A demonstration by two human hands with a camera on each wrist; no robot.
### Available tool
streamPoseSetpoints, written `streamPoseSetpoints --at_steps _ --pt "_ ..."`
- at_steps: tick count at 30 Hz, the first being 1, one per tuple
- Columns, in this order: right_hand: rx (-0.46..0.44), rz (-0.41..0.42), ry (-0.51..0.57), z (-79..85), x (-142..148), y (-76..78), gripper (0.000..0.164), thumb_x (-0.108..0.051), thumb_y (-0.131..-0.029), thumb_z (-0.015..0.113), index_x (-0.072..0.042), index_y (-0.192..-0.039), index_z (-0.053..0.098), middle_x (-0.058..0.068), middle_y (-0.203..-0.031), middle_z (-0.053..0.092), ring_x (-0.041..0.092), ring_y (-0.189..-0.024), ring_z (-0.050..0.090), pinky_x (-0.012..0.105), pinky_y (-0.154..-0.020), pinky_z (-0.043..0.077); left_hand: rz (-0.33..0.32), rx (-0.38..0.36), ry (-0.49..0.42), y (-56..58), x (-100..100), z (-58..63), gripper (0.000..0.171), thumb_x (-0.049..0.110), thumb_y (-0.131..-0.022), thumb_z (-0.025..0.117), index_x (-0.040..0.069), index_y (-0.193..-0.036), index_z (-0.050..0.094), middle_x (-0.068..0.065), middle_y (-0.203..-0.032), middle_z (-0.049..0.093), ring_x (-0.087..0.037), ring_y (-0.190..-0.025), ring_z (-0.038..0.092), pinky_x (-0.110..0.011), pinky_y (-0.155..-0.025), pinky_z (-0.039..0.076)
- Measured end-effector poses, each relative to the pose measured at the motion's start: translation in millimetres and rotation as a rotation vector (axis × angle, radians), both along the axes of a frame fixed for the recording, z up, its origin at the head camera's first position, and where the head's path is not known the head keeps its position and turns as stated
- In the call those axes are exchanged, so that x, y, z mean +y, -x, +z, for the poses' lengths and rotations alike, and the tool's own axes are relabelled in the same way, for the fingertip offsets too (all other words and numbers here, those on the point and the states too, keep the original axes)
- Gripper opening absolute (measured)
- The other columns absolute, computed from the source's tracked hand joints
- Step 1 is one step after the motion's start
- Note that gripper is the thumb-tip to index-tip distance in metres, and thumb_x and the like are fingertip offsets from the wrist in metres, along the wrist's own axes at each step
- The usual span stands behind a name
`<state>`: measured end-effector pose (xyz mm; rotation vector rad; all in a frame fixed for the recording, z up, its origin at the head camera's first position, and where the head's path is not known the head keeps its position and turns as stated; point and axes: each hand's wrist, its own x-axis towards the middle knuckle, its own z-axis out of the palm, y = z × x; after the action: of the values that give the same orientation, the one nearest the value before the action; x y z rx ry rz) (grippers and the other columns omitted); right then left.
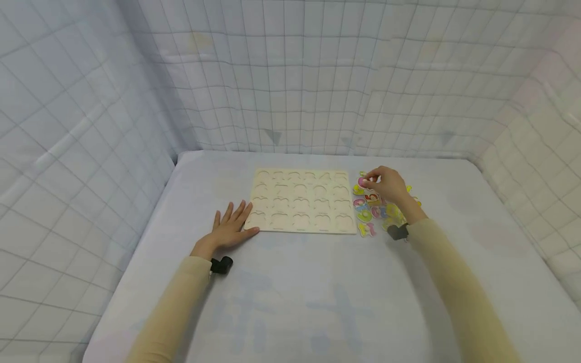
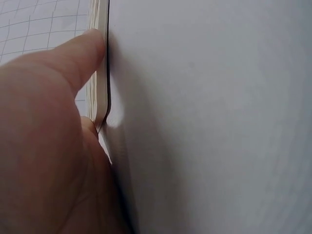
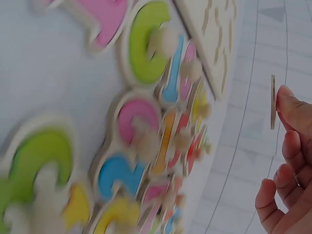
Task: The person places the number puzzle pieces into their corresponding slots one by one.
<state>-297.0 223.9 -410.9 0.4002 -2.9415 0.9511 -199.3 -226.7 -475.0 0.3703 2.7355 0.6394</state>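
A pale wooden puzzle board [image 1: 290, 182] with rows of shaped recesses lies on the table. My left hand [image 1: 230, 229] rests with spread fingers at its lower left corner; in the left wrist view the thumb [image 2: 85, 51] touches the board's edge [image 2: 102, 92]. Above the loose pieces to the right of the board, my right hand [image 1: 388, 185] pinches a pink puzzle piece [image 1: 361, 182]. The right wrist view shows that piece [image 3: 273, 102] edge-on at the fingertips, lifted off the table. Its printed face is hidden there.
Several colourful knobbed puzzle pieces lie close together right of the board, among them a red and orange one [image 1: 372, 198], a green one [image 1: 364, 216] and a pink and yellow one [image 1: 366, 230]. Grid-patterned cloth walls [image 1: 290, 91] enclose the white table [image 1: 281, 287].
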Motion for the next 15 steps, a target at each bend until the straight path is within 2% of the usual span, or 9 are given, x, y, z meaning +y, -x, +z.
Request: streamPoseSetpoints --at_steps 7,15 --pt "0.029 0.084 0.089 -13.6 -80 28.1 0.026 -0.031 -0.087 0.071 -0.006 -0.096 0.073 0.005 -0.081 0.055 0.018 -0.065 0.043 0.028 -0.052 0.031 0.003 0.015 -0.005 1.5 3 -1.3 0.089 0.068 -0.090 0.038 0.019 -0.154 0.002 -0.005 -0.158 -0.007 -0.029 -0.139 -0.021 -0.053 -0.103 -0.022" --pt "-0.029 0.117 0.101 -28.1 -158 44.4 0.025 -0.034 -0.086 0.071 -0.010 -0.096 0.074 0.003 -0.077 0.051 0.016 -0.064 0.041 0.027 -0.053 0.029 0.001 0.028 0.013 5.0 7 -6.0 0.088 0.068 -0.090 0.038 0.019 -0.154 0.003 -0.005 -0.158 -0.005 -0.028 -0.140 -0.020 -0.054 -0.103 -0.020"
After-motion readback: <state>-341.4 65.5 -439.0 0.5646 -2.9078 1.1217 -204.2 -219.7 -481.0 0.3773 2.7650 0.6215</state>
